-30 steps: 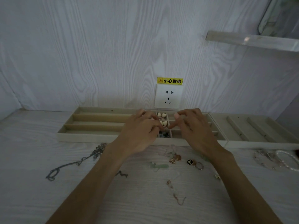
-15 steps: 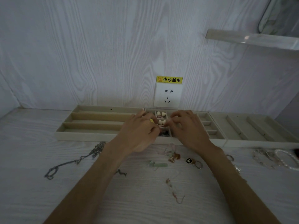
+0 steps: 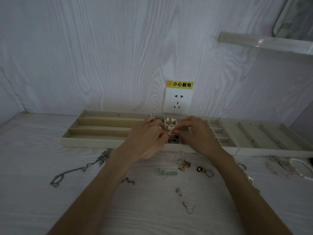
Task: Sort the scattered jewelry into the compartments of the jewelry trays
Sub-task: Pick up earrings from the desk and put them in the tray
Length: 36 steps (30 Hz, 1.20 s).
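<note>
Jewelry seen from the head view only, scattered across the bench (image 3: 42,209) in front of three beige trays set along the wall.

Found both hands brought together over the small square compartments of the middle tray (image 3: 218,130). Caught the right hand (image 3: 196,135) with thumb and forefinger pinched on a small pink piece (image 3: 171,132), just above a compartment near the tray's front. Noted the left hand (image 3: 147,138) with fingers curled, tips close against the same spot; could not tell whether gripping anything. Spotted white heart-shaped pieces (image 3: 170,119) already in the compartments behind.

Counted plenty left to sort on the bench: a silver chain (image 3: 79,170) to the left, a green piece (image 3: 166,173), amber earrings (image 3: 184,166), a black charm ring (image 3: 199,169), a hook earring (image 3: 186,200) nearer the body, a pearl bracelet (image 3: 299,168) far right. Saw the long-slot tray (image 3: 94,143) holding nothing visible.

Judged the pink piece very light, hard and slick, easily flicked away or dropped into the wrong cell; best taken by fingertip pinch across its body and lowered right in. Judged the chain limp and prone to tangling; better lifted near one end and laid along a long slot.
</note>
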### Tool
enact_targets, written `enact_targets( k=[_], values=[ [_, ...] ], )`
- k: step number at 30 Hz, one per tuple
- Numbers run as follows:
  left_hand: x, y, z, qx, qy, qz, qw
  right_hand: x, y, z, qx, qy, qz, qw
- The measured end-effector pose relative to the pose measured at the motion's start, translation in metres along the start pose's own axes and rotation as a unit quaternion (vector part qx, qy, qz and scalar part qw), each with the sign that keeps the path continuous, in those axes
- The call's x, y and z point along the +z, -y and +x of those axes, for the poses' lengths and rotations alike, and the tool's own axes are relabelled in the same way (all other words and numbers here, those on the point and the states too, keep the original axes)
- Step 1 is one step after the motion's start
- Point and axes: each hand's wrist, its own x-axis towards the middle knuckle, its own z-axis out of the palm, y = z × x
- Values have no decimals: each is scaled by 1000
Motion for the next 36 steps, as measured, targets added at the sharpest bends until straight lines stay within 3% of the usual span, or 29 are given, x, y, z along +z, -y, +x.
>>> enact_targets(
  k=[13, 19, 23, 30, 36],
  values=[
    [0, -1, 0, 0, -5, -2, 1000, -7, -2, -2, -4, 36, -50, 998],
    [-7, 0, -1, 21, -84, -29, 996, -26, 2, -8, -17, 45, -29, 998],
    [-8, -1, -2, 32, -42, -5, 999, -37, 8, -18, 21, 52, 0, 998],
    [-5, -3, -5, 30, -19, 14, 999, -34, 12, -23, 27, 113, -76, 990],
    [-4, -5, -5, 23, -8, 35, 999, -25, 6, -20, -21, 81, -120, 989]
  ],
)
